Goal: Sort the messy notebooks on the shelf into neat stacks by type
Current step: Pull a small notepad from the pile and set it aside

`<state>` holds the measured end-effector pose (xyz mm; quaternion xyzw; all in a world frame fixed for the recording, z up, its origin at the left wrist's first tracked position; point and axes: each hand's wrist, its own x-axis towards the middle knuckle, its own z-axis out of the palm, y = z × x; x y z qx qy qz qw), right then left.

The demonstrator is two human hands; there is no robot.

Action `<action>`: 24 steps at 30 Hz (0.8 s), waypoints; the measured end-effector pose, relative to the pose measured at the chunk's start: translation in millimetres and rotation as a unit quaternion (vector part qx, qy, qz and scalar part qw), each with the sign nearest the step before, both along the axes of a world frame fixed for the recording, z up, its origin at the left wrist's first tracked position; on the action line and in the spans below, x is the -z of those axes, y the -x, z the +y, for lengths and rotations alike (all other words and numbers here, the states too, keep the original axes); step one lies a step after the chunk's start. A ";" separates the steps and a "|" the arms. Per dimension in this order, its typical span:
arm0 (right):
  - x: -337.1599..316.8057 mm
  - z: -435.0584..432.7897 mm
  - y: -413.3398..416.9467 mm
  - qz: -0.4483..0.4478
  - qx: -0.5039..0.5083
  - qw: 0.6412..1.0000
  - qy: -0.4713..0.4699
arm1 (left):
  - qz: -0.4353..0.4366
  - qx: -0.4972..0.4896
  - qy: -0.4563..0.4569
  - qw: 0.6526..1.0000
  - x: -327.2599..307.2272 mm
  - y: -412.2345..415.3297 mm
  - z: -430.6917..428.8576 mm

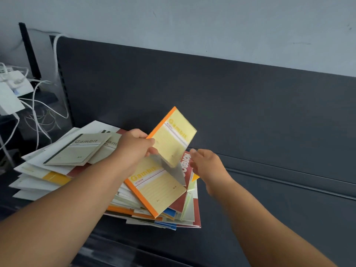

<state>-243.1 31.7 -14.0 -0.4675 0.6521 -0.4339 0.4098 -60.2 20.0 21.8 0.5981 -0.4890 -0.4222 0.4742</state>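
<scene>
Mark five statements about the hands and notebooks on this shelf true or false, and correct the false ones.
1. The left hand holds a yellow notebook lifted above the pile. True.
2. The right hand grips a notebook. False: its fingers are spread and hold nothing.
3. A second yellow notebook lies on top of the pile. True.
4. The grey notebooks lie at the pile's right end. False: they lie at its left end.
5. The lifted notebook has a blue spine. False: its spine is orange.
</scene>
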 end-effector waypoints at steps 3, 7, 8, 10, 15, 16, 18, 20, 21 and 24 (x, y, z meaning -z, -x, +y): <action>-4.5 3.1 14.3 -0.244 0.031 0.968 -0.047 | 0.001 0.061 -0.026 0.998 -3.9 24.2 15.3; -0.3 8.8 45.0 -0.260 0.056 0.964 -0.015 | -0.147 0.151 -0.015 0.977 -2.4 48.5 29.1; 2.5 11.1 54.2 -0.237 0.059 0.970 -0.009 | -0.215 0.161 0.005 0.963 0.0 50.7 29.6; 8.2 17.9 73.3 -0.171 0.071 0.983 -0.006 | -0.354 0.147 0.041 0.923 4.5 48.3 29.6; 38.0 30.6 113.9 0.010 0.117 0.992 -0.054 | -0.560 0.129 0.050 0.817 16.9 30.5 23.7; 45.1 32.0 118.1 0.044 0.121 0.989 -0.066 | -0.593 0.136 0.041 0.793 20.8 27.6 21.7; 56.6 34.3 122.5 0.093 0.128 0.984 -0.080 | -0.629 0.149 0.019 0.763 29.2 23.8 19.9; 61.2 36.5 123.6 0.140 0.135 0.978 -0.081 | -0.634 0.161 -0.001 0.756 36.5 21.1 19.3; 61.0 36.5 123.2 0.179 0.140 0.971 -0.079 | -0.632 0.166 -0.008 0.757 39.0 20.0 19.6; 52.5 39.1 112.7 0.357 0.145 0.920 -0.075 | -0.620 0.170 -0.009 0.766 43.0 17.8 20.6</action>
